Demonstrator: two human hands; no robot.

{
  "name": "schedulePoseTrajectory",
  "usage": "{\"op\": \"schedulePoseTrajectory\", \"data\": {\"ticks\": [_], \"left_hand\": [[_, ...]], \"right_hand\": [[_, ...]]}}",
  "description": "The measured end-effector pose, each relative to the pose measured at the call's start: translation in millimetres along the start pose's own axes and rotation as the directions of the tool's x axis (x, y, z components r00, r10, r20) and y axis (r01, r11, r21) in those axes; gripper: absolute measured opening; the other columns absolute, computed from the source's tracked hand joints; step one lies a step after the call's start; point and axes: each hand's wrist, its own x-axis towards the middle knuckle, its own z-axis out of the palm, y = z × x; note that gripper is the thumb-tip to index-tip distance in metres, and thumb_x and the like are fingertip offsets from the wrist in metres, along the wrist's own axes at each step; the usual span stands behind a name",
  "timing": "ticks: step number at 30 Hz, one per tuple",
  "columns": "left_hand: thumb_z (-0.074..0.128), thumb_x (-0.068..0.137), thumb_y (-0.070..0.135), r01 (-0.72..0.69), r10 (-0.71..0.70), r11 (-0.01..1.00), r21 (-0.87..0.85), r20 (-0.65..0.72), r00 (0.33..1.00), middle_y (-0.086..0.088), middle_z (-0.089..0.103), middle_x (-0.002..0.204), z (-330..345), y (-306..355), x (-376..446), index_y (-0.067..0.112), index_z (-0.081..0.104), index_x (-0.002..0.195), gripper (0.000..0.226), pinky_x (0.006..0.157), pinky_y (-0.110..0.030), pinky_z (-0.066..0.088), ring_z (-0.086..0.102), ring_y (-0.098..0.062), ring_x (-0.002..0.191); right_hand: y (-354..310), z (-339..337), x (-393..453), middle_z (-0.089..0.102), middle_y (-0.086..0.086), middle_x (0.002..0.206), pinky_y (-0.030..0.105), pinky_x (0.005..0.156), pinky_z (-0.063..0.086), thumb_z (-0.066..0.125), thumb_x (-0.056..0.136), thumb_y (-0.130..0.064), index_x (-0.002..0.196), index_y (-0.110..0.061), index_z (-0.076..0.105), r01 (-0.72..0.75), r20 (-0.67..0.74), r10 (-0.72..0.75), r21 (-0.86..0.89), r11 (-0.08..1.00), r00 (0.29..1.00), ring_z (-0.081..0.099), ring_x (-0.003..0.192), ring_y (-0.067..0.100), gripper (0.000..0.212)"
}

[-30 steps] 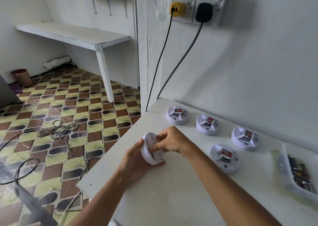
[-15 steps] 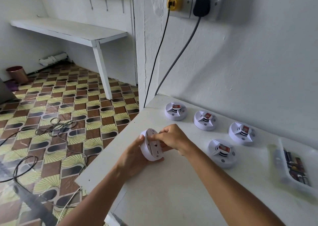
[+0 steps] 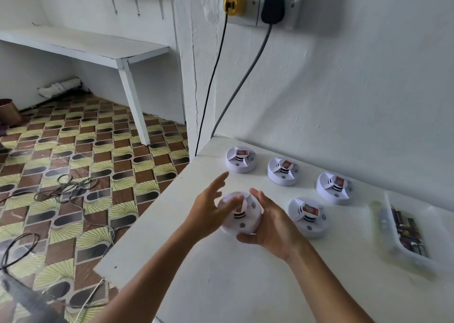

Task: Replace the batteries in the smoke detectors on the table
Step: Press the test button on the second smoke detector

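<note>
Head view is showing the smoke detector (image 3: 242, 213) sitting face-up near the tabletop's (image 3: 245, 285) left edge, looking light, rigid and smooth; its rim is offering the best hold. Right hand (image 3: 272, 226) is cupping that rim, left hand (image 3: 208, 206) is hovering with fingers spread. No readable writing is showing.

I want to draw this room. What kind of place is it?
Probably a plain room in a home: brown-and-yellow patterned tile floor, white wall-fixed bench, and white wall sockets holding yellow and black plugs.
</note>
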Motion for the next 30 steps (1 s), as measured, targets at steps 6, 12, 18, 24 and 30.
{"op": "schedulePoseTrajectory", "data": {"ticks": [6,12,18,24,30], "left_hand": [[0.071,0.074,0.06,0.121,-0.145,0.929,-0.348,-0.044,0.988,-0.01,0.056,0.131,2.7,-22.4,-9.3,0.03,0.043,0.138,0.075,0.073,-0.035,0.058,0.064,-0.028,0.106],[0.077,0.073,0.034,0.025,-0.033,0.936,-0.352,-0.016,0.999,-0.012,0.075,0.099,9.6,-39.7,-22.8,0.017,0.067,0.119,0.051,0.088,-0.055,0.054,0.07,-0.034,0.097],[0.071,0.083,0.018,0.001,-0.008,0.935,-0.354,-0.016,1.0,-0.01,0.074,0.106,10.5,-39.1,-26.3,0.011,0.064,0.125,0.043,0.092,-0.05,0.054,0.069,-0.031,0.104],[0.069,0.083,0.015,-0.001,-0.01,0.927,-0.376,-0.029,1.0,-0.01,0.074,0.106,11.8,-41.9,-26.0,0.013,0.065,0.122,0.039,0.091,-0.048,0.055,0.069,-0.03,0.103],[0.068,0.083,0.017,-0.008,-0.007,0.924,-0.383,-0.038,0.999,-0.011,0.074,0.107,13.4,-43.5,-25.0,0.01,0.063,0.124,0.042,0.091,-0.046,0.055,0.069,-0.03,0.103]], "right_hand": [[30.8,-23.6,14.5,0.063,0.008,0.126,0.035,0.058,0.051,0.062,0.078,-0.033,0.128,-0.036,0.054,0.152,-0.046,-0.149,0.092,0.984,0.988,0.063,0.095,0.03,0.05],[38.1,-27.8,16.9,0.063,0.006,0.116,0.035,0.058,0.051,0.053,0.062,0.004,0.13,-0.032,0.049,0.241,-0.04,-0.242,-0.032,0.97,0.969,0.061,0.094,0.027,0.077],[45.2,-24.5,15.5,0.062,0.0,0.114,0.034,0.058,0.051,0.073,0.061,0.004,0.128,-0.036,0.047,0.292,-0.063,-0.306,-0.163,0.942,0.95,0.062,0.093,0.019,0.082],[48.2,-24.7,16.3,0.062,0.003,0.116,0.034,0.055,0.051,0.075,0.06,0.004,0.13,-0.033,0.046,0.33,-0.073,-0.35,-0.201,0.923,0.934,0.063,0.094,0.02,0.084],[47.8,-24.7,16.1,0.063,-0.001,0.113,0.034,0.057,0.05,0.073,0.061,0.004,0.13,-0.034,0.046,0.333,-0.068,-0.353,-0.212,0.919,0.933,0.063,0.092,0.018,0.083]]}}
